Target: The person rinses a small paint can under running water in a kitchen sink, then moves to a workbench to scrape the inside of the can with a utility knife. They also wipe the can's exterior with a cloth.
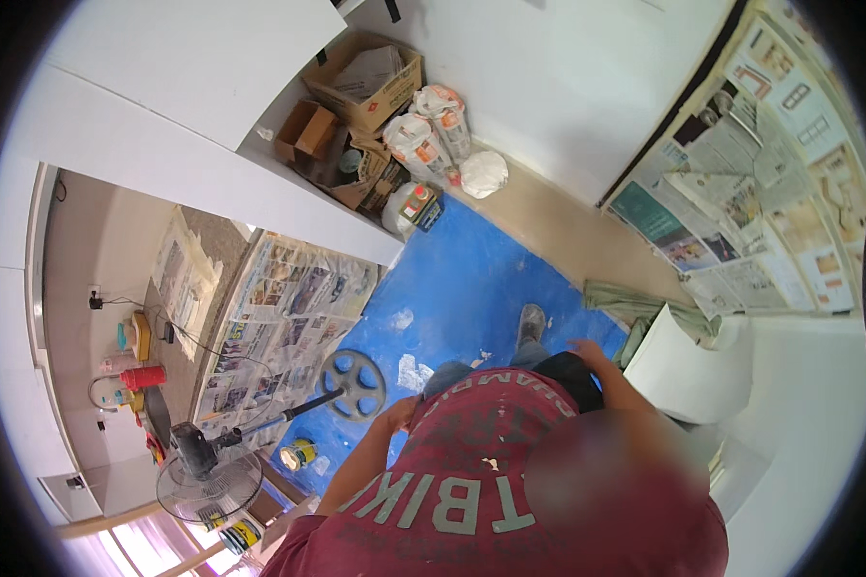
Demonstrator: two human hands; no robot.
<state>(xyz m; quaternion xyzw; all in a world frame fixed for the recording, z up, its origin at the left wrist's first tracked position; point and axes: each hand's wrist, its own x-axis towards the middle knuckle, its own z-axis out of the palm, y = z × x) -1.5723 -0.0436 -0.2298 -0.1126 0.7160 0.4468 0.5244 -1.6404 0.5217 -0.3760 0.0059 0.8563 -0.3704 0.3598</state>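
My left hand [401, 413] hangs low beside my thigh, close to the round spoked base [353, 386] of a pedestal fan [209, 471]. A gap shows between hand and base, and its fingers are too small and partly hidden to read. On the other side my right hand [589, 352] is held out from my hip, its fingers loosely extended with nothing seen in them. Black cloth [570, 377] lies beside that hand at my waist. My maroon shirt [491, 471] covers much of the lower view.
Blue sheeting [462, 279] with white smears covers the floor. Cardboard boxes [385, 96] and white sacks [417, 144] stand at the far wall. Newspaper [289, 308] masks the counter side and the right-hand panel. A paint can [298, 454] sits near the fan; green cloth [645, 306] lies right.
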